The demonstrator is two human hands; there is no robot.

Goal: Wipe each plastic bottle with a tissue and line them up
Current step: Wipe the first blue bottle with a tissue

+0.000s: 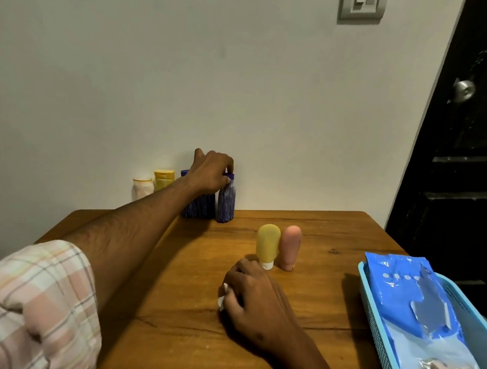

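My left hand (210,172) reaches to the back of the table and grips the cap of a small blue striped bottle (225,204) that stands upright by the wall. Left of it stand another blue bottle (199,207), partly hidden by my arm, a yellow bottle (163,179) and a white bottle (142,188), in a row along the wall. My right hand (254,297) rests on the table with a crumpled white tissue (222,300) held in its curled fingers. Just beyond it a yellow squeeze tube (267,244) and a pink squeeze tube (289,247) stand cap-down.
A light blue plastic basket (372,300) at the right edge of the wooden table (172,308) holds a blue wet-wipes pack (409,294). The white wall runs behind the table; a dark door (464,140) stands at the right.
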